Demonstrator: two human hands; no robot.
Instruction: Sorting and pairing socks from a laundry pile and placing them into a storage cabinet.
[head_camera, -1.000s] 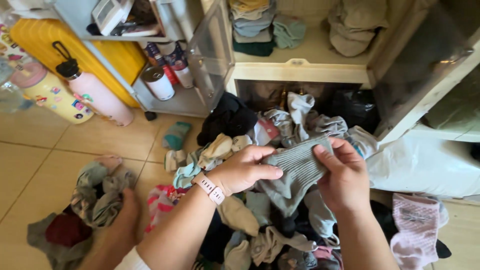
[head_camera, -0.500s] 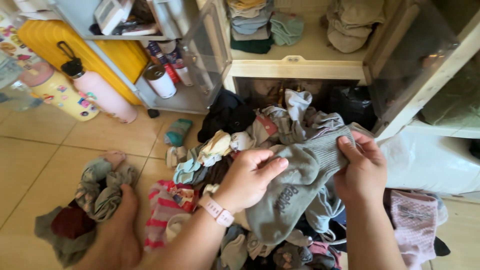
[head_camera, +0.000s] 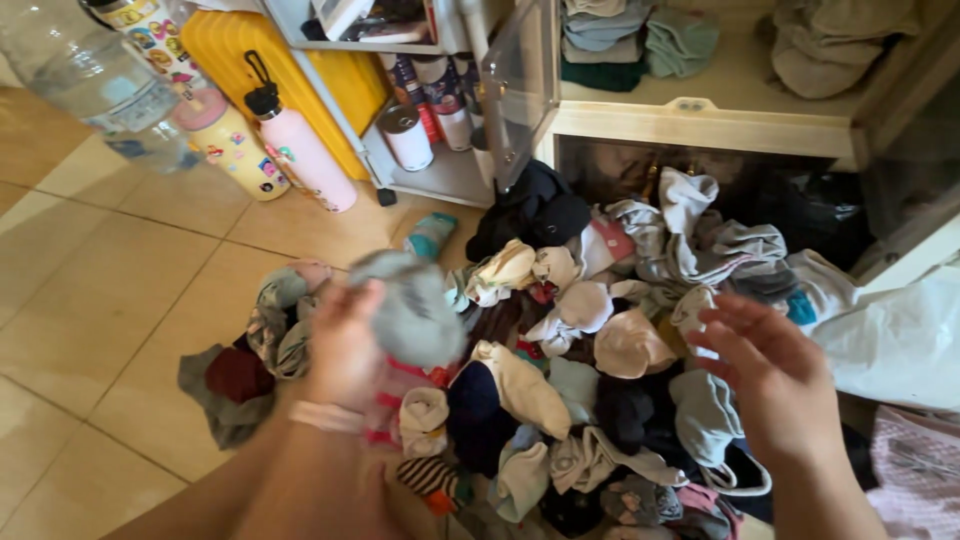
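Views: one only, a head-worn camera; no second view shares the scene.
Position: above the tiled floor, over the person's own forearms.
Direction: looks steeply down and forward, toward an open cabinet at the top edge.
Nearness: close; the left hand and right hand fill the lower frame, the left blurred.
Centre: a heap of socks spilling from the cabinet.
Left edge: a yellow suitcase and a pink bottle.
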